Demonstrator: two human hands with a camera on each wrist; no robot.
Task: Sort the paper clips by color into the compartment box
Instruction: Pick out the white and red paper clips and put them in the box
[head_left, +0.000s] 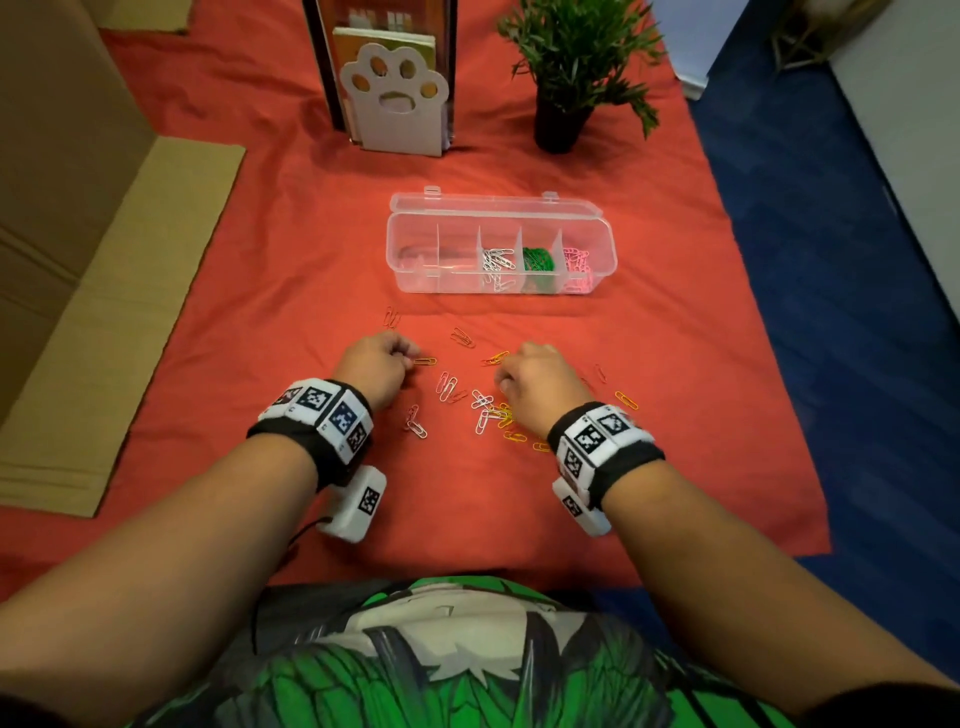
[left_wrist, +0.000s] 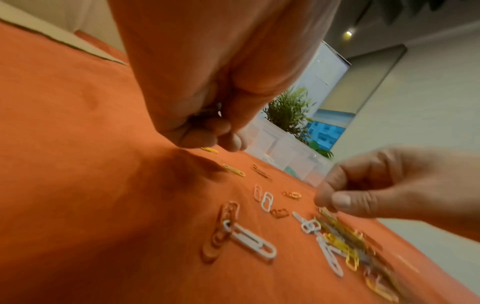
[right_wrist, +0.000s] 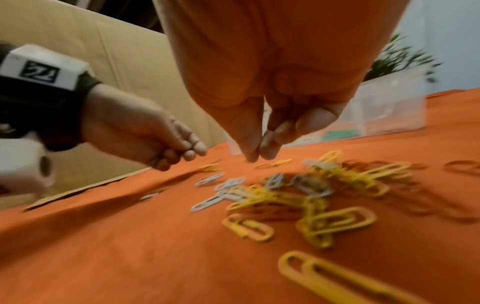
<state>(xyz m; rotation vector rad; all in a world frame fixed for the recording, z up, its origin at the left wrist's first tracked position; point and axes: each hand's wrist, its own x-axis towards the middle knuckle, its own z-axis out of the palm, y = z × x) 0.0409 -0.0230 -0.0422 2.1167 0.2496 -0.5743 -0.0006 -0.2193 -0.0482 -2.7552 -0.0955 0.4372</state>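
Head view: our left hand (head_left: 375, 368) hovers with fingers curled, a yellow paper clip (head_left: 425, 361) lying just off its fingertips; whether it holds anything we cannot tell. Loose clips (head_left: 485, 408) lie scattered between both hands on the orange cloth (head_left: 311, 260). Our right hand (head_left: 535, 379) presses thumb and fingertips together above another yellow clip (head_left: 496, 358). Beyond, the compartment box (head_left: 415, 244) stands open, holding sorted clips.

Your compartment box (head_left: 501, 244) sits ahead of the loose paper clips (head_left: 480, 402). Behind it stand the bookend (head_left: 393, 106) at left and the potted plant (head_left: 574, 62) at right.
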